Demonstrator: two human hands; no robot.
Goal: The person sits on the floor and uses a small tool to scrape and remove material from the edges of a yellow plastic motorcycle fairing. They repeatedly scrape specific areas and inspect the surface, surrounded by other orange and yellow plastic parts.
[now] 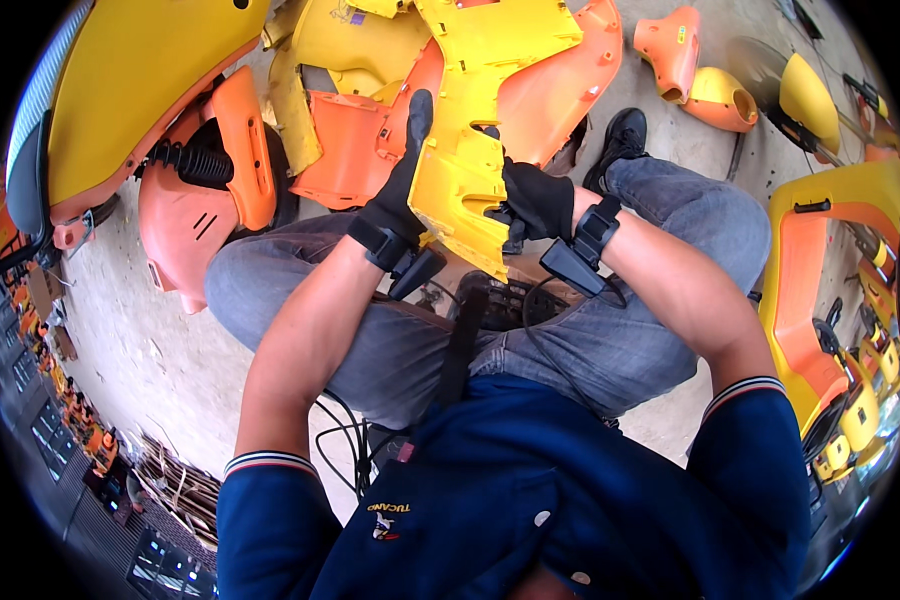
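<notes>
A yellow moulded plastic panel (460,190), seemingly a vehicle body part with clips and ragged-looking lower tabs, is held up above my lap. My left hand (398,188), in a black glove, grips its left edge; one digit points up along that edge, and the other fingers are hidden behind the panel. On the opposite edge my right hand (538,198), also gloved in black, has hold of it, its fingertips partly covered by the plastic. Behind the panel lie orange panels (345,145) and a larger yellow panel (355,45) on the floor.
To the left stands a big yellow body shell (150,90) above an orange cover (190,220) and a black coil spring (192,162). Farther right lie orange housings (668,50) and a yellow-orange frame (800,290). Black cables (355,445) hang beside my left leg.
</notes>
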